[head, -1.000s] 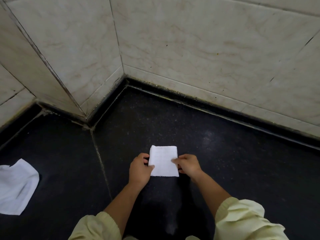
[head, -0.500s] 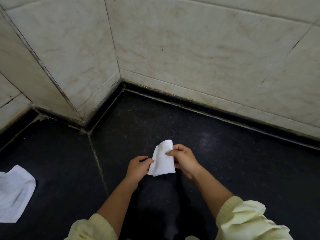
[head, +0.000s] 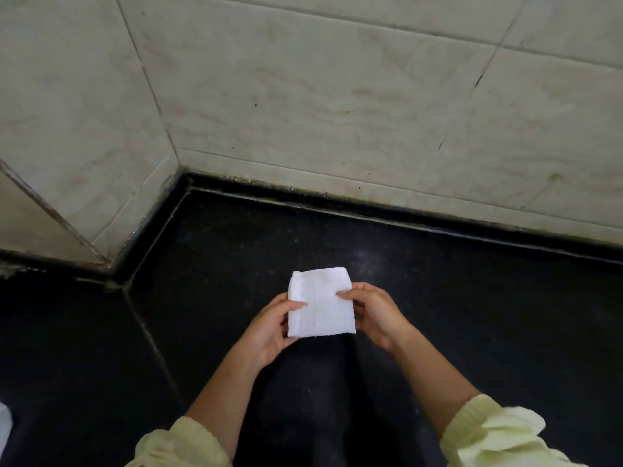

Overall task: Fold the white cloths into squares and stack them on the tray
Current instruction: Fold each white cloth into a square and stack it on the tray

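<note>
A small white cloth (head: pixel 320 303), folded into a near square, is held flat above the black counter (head: pixel 472 315). My left hand (head: pixel 268 326) grips its left edge, thumb on top and fingers underneath. My right hand (head: pixel 374 313) grips its right edge the same way. No tray is in view.
A sliver of another white cloth (head: pixel 4 423) shows at the far left edge. Cream marble wall tiles (head: pixel 337 96) rise behind the counter and form a corner at the left. A grout seam (head: pixel 148 335) crosses the counter left of my hands.
The cloth, lifted and bent half a second ago, is now folded flat and held level between both hands. The view has shifted right, so the loose cloth at left is almost out of frame.
</note>
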Demonstrator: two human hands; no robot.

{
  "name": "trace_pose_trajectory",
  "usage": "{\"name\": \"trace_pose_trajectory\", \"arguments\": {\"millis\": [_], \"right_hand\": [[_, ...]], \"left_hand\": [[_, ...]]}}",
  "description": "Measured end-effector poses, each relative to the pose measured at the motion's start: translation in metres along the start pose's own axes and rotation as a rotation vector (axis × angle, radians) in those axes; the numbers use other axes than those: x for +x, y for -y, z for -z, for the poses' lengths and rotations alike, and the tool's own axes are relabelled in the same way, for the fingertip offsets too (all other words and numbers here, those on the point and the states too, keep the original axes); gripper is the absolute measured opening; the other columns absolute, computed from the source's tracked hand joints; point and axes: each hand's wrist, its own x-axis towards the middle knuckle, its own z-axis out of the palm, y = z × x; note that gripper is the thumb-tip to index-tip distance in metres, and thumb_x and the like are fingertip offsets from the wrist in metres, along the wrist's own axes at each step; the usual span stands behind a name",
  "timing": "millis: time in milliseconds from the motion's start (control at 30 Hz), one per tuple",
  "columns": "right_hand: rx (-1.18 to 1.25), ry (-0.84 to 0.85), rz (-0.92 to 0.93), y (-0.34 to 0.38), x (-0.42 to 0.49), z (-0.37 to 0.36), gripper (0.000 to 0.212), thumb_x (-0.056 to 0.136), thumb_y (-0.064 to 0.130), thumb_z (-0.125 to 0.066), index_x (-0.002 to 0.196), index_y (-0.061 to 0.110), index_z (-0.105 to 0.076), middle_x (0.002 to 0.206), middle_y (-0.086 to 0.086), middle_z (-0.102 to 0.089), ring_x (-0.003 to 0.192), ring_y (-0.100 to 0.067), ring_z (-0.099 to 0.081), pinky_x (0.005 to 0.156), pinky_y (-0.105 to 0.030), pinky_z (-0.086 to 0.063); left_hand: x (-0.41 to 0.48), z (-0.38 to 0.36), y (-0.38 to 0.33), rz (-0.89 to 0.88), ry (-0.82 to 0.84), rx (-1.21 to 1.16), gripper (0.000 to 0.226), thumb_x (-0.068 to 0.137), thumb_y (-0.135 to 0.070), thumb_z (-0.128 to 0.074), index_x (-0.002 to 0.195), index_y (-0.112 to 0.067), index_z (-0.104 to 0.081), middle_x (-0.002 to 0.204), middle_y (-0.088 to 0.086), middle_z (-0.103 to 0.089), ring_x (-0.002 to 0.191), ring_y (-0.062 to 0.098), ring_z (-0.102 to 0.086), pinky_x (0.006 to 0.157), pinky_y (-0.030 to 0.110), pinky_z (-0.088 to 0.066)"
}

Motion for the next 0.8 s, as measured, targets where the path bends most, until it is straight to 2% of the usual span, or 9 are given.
{"name": "trace_pose_trajectory", "arguments": {"millis": [67, 200, 400, 533, 800], "right_hand": [[0.016, -0.065, -0.011, -0.005, -0.008, 0.016, 0.028, 0.082, 0.006, -0.068, 0.109, 0.001, -0.062, 0.104, -0.014, -0.072, 0.093, -0.028, -0.070, 0.069, -0.037, -0.058], [0.065, -0.126, 0.006, -0.013, -0.028, 0.051, 0.029, 0.080, 0.003, -0.069, 0.109, 0.001, -0.064, 0.102, -0.015, -0.073, 0.091, -0.028, -0.071, 0.065, -0.034, -0.057], [0.148, -0.198, 0.079, -0.020, -0.069, 0.122, 0.031, 0.079, -0.004, -0.065, 0.110, 0.000, -0.068, 0.107, -0.019, -0.072, 0.094, -0.030, -0.069, 0.074, -0.037, -0.058], [0.170, -0.241, 0.107, -0.022, -0.098, 0.182, 0.032, 0.078, -0.006, -0.064, 0.109, -0.002, -0.067, 0.108, -0.022, -0.071, 0.087, -0.027, -0.068, 0.065, -0.033, -0.057], [0.137, -0.343, 0.180, -0.019, -0.171, 0.333, 0.029, 0.077, -0.005, -0.066, 0.105, 0.002, -0.068, 0.103, -0.016, -0.073, 0.086, -0.025, -0.068, 0.060, -0.031, -0.054]], "left_hand": [[0.000, -0.009, 0.002, 0.005, 0.029, 0.097, 0.037, 0.084, -0.014, -0.067, 0.119, -0.024, -0.063, 0.118, 0.006, -0.068, 0.109, 0.024, -0.064, 0.082, 0.037, -0.055], [-0.002, -0.037, 0.012, 0.039, 0.107, 0.231, 0.036, 0.085, -0.013, -0.066, 0.118, -0.026, -0.062, 0.117, 0.004, -0.068, 0.110, 0.024, -0.063, 0.093, 0.042, -0.052], [-0.013, -0.105, 0.034, 0.056, 0.174, 0.398, 0.036, 0.085, -0.012, -0.066, 0.118, -0.025, -0.062, 0.114, 0.004, -0.071, 0.106, 0.023, -0.066, 0.091, 0.042, -0.054], [-0.022, -0.163, 0.060, 0.031, 0.214, 0.472, 0.034, 0.085, -0.013, -0.066, 0.117, -0.024, -0.063, 0.111, 0.004, -0.072, 0.104, 0.022, -0.068, 0.095, 0.042, -0.052], [-0.044, -0.310, 0.139, -0.008, 0.276, 0.527, 0.030, 0.085, -0.011, -0.065, 0.113, -0.020, -0.065, 0.107, 0.007, -0.071, 0.095, 0.022, -0.068, 0.077, 0.034, -0.055]]}}
